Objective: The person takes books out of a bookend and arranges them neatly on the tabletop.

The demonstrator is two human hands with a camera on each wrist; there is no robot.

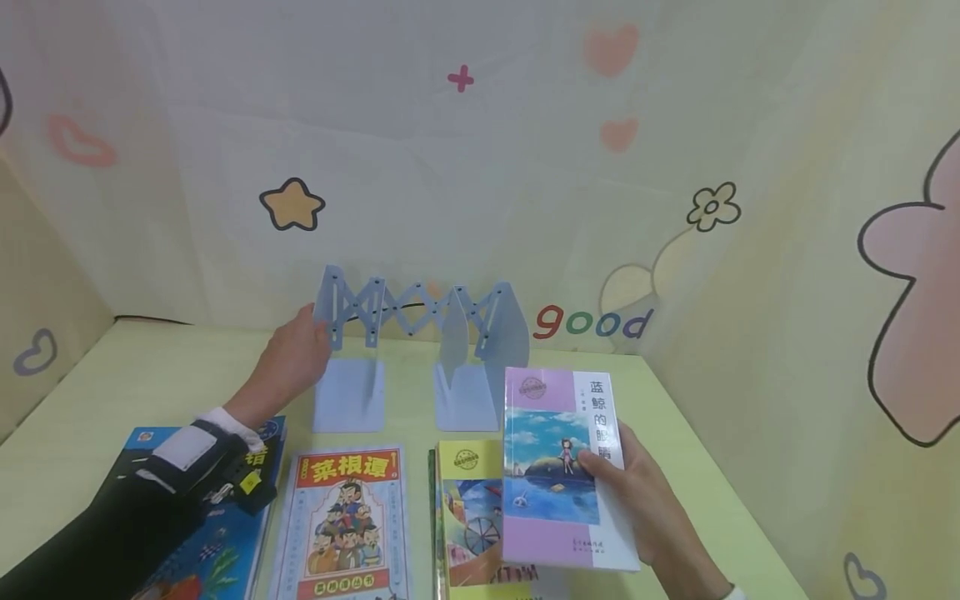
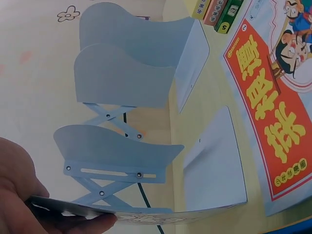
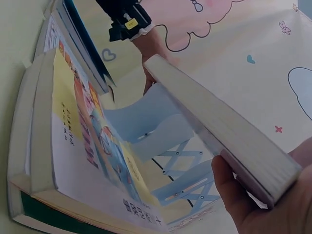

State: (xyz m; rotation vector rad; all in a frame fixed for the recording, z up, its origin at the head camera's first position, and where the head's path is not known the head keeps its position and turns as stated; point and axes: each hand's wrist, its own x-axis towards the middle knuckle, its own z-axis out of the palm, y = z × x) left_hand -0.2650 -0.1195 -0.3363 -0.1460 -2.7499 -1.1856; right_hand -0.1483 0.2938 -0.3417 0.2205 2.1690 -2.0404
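Note:
My left hand (image 1: 294, 357) grips the end plate of a pale blue extendable bookend (image 1: 454, 337). In the left wrist view, the fingers and thumb of this hand (image 2: 19, 190) sit on either side of the plate's edge. A pink and white paperback (image 1: 547, 504) is in my right hand (image 1: 651, 496), thumb across its front cover. It is raised over a pile of books with a yellow cover on top (image 1: 468, 467) and partly hides that pile. The right wrist view looks along the page edges of the held paperback (image 3: 224, 126).
A comic-style book with a red title band (image 1: 348, 575) lies left of the yellow-topped pile. Farther left are blue books (image 1: 225, 542), partly under my left forearm. Behind the bookend, a patterned cloth backdrop (image 1: 480, 192) rises from the pale yellow tabletop (image 1: 82, 400).

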